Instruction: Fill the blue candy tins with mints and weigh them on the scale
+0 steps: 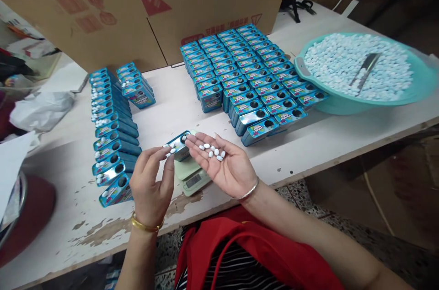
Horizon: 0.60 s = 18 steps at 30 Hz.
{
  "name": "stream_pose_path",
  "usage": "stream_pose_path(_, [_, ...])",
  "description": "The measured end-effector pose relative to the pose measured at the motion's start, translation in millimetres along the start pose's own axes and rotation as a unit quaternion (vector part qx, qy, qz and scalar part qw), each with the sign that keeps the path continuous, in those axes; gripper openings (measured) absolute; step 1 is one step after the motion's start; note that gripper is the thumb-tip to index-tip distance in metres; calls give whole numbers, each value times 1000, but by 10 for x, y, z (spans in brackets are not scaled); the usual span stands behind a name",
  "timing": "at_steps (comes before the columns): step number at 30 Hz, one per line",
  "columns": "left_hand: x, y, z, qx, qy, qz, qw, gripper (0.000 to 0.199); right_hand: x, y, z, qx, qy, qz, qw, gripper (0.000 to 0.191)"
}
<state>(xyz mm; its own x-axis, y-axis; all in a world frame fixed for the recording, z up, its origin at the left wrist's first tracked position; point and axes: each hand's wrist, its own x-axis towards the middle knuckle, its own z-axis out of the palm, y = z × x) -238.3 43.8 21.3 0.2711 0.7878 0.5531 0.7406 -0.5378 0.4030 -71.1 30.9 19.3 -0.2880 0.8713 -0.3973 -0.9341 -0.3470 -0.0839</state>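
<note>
A small blue tin [180,143] with a round hole in its top sits on a pale green digital scale [197,181]. My left hand [152,180] is closed in a pinch at the tin's left end, with a few white candies [172,150] at the fingertips; some of these may rest on the tin's top. Palm up and fingers stretched out, my right hand [224,166] holds several white oval candies [216,152]. Its fingertips are beside the tin's hole, where one candy [184,137] shows. The scale's display is too blurred to read.
Rows of blue tins [254,70] stand right of centre. At left, another row of tins [111,130] has candies on the tops. A turquoise basin [343,108] of candies holds a metal tool [366,70]. A large cardboard box [151,29] stands behind; a red bucket [39,207] is left.
</note>
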Motion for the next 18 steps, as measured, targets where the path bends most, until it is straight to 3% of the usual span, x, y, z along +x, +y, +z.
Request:
stream_pose_path(4, [-90, -62, -74, -1, 9, -25, 1000, 19, -39, -40, -33, -14, 10, -7, 1000, 34])
stream_pose_path(13, [-268, -244, -141, 29, 22, -74, 997, 17, -279, -199, -665, -19, 157, -41, 987, 30])
stream_pose_path(18, [-286, -298, -112, 35, 20, -72, 997, 22, -323, -168, -724, -26, 174, -39, 984, 29])
